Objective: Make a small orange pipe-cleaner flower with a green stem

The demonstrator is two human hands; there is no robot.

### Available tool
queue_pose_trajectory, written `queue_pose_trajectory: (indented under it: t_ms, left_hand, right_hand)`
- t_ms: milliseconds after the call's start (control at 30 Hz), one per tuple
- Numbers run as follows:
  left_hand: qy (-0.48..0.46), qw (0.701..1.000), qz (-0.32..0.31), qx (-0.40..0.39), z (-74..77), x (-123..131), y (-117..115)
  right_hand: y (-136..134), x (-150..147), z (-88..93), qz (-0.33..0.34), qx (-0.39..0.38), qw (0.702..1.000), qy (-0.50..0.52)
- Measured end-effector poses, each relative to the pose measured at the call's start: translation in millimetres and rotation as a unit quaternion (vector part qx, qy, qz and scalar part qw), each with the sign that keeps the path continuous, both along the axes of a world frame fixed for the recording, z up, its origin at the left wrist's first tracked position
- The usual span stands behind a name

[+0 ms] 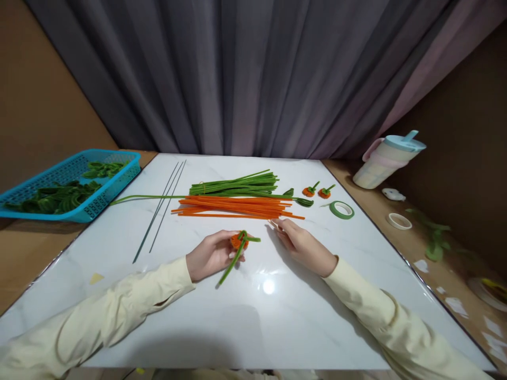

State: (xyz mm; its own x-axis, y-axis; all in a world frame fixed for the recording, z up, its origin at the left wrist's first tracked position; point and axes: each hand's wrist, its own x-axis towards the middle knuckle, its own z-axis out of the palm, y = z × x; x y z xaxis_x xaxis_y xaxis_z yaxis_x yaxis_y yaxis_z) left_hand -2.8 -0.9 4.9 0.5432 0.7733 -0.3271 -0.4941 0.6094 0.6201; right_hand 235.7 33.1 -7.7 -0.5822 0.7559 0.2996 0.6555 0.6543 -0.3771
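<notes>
My left hand is closed around a small orange pipe-cleaner ball. A green pipe cleaner crosses its top in a loop, one long end pointing down toward me and a short end to the right. My right hand is at the near right of the orange pipe cleaners, its fingers pinched together. A thin pale tip shows at those fingertips; what it belongs to is unclear. Behind the orange bundle lie green pipe cleaners. Two finished-looking orange pieces with green tops sit farther right.
A green tape roll and green pipe-cleaner leaves lie at right. Thin dark wires lie at left, beside a blue basket holding green pieces. Beyond the table's right edge stand a tumbler and a white ring.
</notes>
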Motion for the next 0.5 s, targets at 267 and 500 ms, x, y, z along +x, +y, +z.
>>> queue_pose_trajectory:
  t_ms: [267,500]
  left_hand:
    - [-0.015,0.998,-0.064,-0.026,-3.7,0,-1]
    - [-0.017,0.996,-0.066,-0.052,-0.7,0,3]
  right_hand:
    - [-14,-6,22.4,0.088,0.038,0.994,0.054]
    - [-29,27,46.2,-0.016,-0.068,0.973,-0.22]
